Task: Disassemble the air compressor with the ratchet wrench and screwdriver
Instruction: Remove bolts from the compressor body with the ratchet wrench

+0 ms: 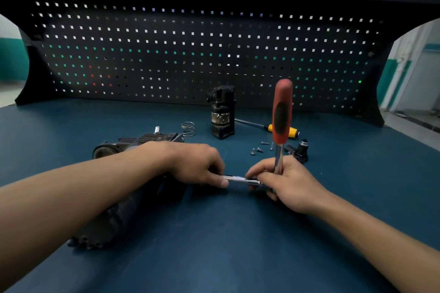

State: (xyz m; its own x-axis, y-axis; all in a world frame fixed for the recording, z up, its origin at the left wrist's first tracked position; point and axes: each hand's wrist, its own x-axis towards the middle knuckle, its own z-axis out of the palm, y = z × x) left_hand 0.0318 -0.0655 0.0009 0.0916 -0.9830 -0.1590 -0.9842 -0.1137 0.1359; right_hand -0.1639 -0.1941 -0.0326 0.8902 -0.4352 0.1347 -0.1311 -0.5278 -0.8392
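Hands (198, 164) (287, 182) on red-handled wrench (282, 112), seemingly extended

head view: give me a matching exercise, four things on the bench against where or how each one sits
Things
1 ratchet wrench
2 screwdriver
3 spring
4 screws

States
a lying flat, yellow handle
b scattered in a loose cluster
c upright, gripped by the right hand
d lying left of the standing black cylinder

Pairs: 1-c, 2-a, 3-d, 4-b

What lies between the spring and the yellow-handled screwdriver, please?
In the head view, a black compressor part stands upright between the spring and the screwdriver.
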